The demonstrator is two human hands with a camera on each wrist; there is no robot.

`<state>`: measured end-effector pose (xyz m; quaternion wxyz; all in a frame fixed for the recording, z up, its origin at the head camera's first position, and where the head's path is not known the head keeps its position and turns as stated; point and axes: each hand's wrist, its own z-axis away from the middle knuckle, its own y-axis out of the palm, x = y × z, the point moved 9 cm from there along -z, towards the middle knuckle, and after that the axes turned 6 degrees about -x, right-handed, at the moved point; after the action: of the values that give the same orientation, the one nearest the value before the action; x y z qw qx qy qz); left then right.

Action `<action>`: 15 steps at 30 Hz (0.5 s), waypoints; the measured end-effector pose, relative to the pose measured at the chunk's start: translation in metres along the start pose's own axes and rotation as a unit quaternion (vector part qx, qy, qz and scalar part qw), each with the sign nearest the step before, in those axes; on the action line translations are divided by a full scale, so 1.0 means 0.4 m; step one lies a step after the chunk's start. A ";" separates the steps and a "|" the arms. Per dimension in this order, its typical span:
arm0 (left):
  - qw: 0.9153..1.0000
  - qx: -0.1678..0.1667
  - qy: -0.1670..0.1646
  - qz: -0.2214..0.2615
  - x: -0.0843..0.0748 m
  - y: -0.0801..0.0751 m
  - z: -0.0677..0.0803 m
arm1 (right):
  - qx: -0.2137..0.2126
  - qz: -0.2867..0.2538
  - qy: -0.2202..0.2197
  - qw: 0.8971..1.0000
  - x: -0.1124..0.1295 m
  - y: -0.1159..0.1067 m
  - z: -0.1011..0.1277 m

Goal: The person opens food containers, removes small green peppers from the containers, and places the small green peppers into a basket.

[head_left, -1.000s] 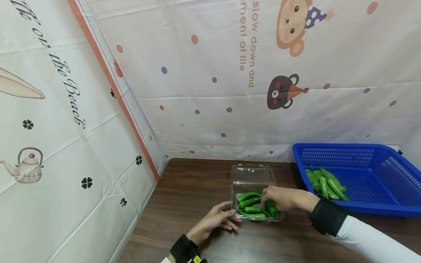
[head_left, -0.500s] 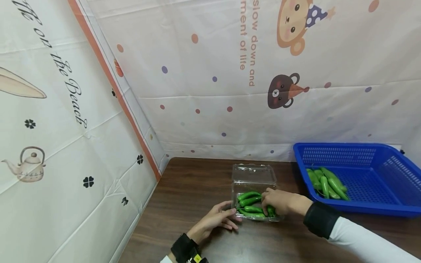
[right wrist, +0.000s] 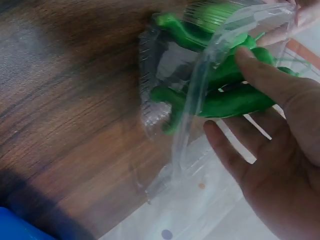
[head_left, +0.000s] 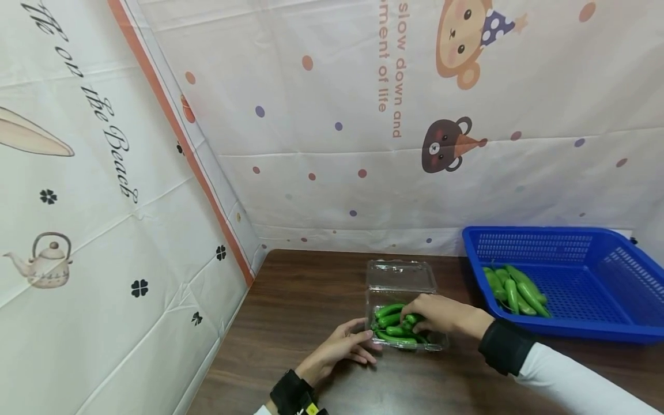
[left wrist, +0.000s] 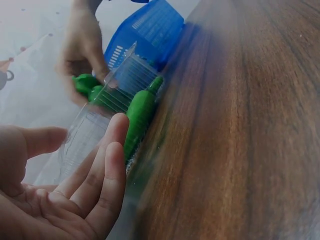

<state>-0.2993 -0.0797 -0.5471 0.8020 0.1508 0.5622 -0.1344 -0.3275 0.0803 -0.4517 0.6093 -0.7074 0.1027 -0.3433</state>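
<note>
Several green chili peppers (head_left: 389,319) lie in a clear plastic clamshell box (head_left: 434,346) on the wooden table, its lid (head_left: 400,275) folded back toward the wall. Inside the box my right hand (head_left: 436,311) pinches green peppers (right wrist: 235,102) between thumb and fingers, at least one of them lengthwise; the exact number is hard to tell. My left hand (head_left: 337,349) stays at the box's front left corner, thumb by the rim and fingers loosely extended along the outside. In the left wrist view a pepper (left wrist: 140,117) shows through the clear wall beside those fingertips.
A blue plastic basket (head_left: 586,331) stands to the right of the box, with several more green peppers (head_left: 516,291) at its left end. Behind the table (head_left: 306,288) hangs a printed white cloth (head_left: 332,190), and another covers the left side.
My right hand has shifted slightly left within the box and lifted peppers that lay lower at its right side. The left hand stays where it was.
</note>
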 end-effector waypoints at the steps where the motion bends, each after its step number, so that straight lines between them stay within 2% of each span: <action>1: 1.000 0.000 -0.001 -0.001 0.001 0.001 0.000 | -0.005 -0.005 -0.004 1.000 0.004 -0.005 -0.003; 5: 1.000 0.000 -0.002 -0.004 0.003 0.002 0.001 | -0.026 -0.027 -0.013 0.999 0.016 -0.024 -0.014; 9: 1.000 0.000 -0.001 -0.006 0.003 0.001 0.000 | -0.054 -0.036 -0.003 0.998 0.024 -0.057 -0.022; 15: 1.000 -0.001 0.003 -0.013 0.004 -0.001 0.000 | -0.104 -0.005 0.009 0.995 0.036 -0.127 -0.032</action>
<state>-0.2988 -0.0801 -0.5489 0.7984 0.1437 0.5668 -0.1436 -0.3387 0.0741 -0.3990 0.5299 -0.7640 0.1398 -0.3405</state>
